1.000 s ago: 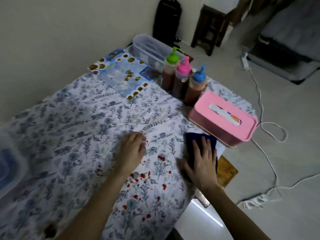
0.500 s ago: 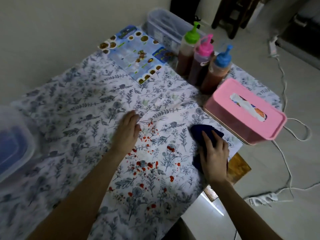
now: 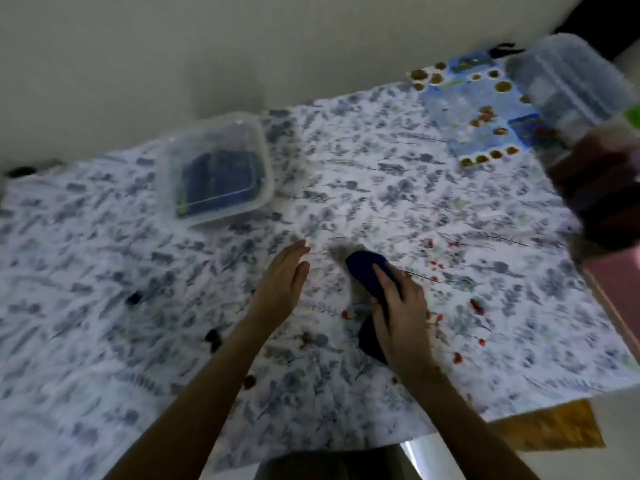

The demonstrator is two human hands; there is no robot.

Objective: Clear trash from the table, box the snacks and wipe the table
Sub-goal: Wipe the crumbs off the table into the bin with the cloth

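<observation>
My right hand (image 3: pixel 401 313) presses a dark blue cloth (image 3: pixel 369 270) flat on the floral tablecloth (image 3: pixel 381 174) near the table's middle. To its left, my left hand (image 3: pixel 282 282) lies flat on the tablecloth, fingers together, holding nothing. A clear plastic box (image 3: pixel 216 168) with a blue snack packet inside stands at the back left, near the wall. Small dark crumbs (image 3: pixel 213 336) lie on the tablecloth left of my left forearm.
A blue snack wrapper sheet (image 3: pixel 478 109) lies at the back right. A second clear container (image 3: pixel 568 81), brown sauce bottles (image 3: pixel 599 178) and a pink tissue box (image 3: pixel 620 285) stand blurred along the right edge. The wall runs behind the table.
My view has swung left, bringing the clear box into the middle. My right hand has slid the cloth leftward, away from the pink tissue box, toward my left hand.
</observation>
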